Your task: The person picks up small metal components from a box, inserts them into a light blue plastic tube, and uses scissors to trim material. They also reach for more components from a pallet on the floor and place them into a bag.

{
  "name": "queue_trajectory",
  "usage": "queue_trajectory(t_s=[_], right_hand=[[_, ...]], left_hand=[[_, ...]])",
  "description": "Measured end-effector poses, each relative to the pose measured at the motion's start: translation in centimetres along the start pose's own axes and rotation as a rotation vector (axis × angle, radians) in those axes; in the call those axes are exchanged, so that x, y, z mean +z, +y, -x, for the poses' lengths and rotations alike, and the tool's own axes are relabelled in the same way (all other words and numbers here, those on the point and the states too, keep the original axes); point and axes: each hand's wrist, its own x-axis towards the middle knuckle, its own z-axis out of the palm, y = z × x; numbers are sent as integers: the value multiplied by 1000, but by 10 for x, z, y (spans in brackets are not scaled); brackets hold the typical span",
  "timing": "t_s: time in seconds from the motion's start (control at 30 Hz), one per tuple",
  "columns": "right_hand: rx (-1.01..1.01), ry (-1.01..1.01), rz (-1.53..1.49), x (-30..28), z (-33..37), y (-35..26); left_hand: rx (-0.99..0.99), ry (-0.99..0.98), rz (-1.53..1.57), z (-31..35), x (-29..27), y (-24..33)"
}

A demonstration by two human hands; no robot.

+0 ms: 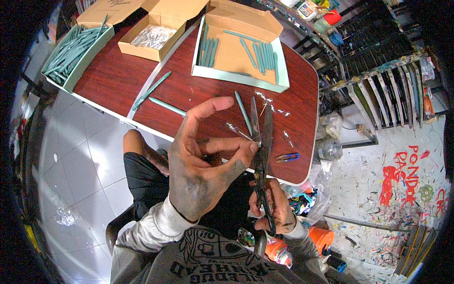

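The left hand [196, 168] pinches a small pale piece [258, 143], mostly hidden, beside the scissors [268, 137]; the right hand [278, 208] grips these, blades parted. Cut square, fingertips clear. Beyond the left fingertips, a pen [243, 112] may obstruct the blades. Ahead of the right hand: snips [288, 157], then clippings [280, 111].

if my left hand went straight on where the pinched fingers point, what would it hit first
Most likely the scissors in the right hand: their open blades stand beside the pinched fingertips of the left hand, perhaps already touching, as depth there is unclear.
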Motion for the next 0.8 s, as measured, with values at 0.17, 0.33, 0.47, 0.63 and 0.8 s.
queue_trajectory(t_s=[0.17,0.33,0.47,0.63,0.8], right_hand=[[5,11,-51,4,2,6],[-93,3,-100,4,2,11],[-22,7,-166,9,0,2],[12,13,-186,10,0,0],[20,27,-154,10,1,2]], left_hand=[[-7,8,21,0,2,1],[-28,9,-6,2,5,5],[-40,-2,10,4,6,6],[-26,-7,-17,5,6,1],[-23,-19,3,5,5,5]])
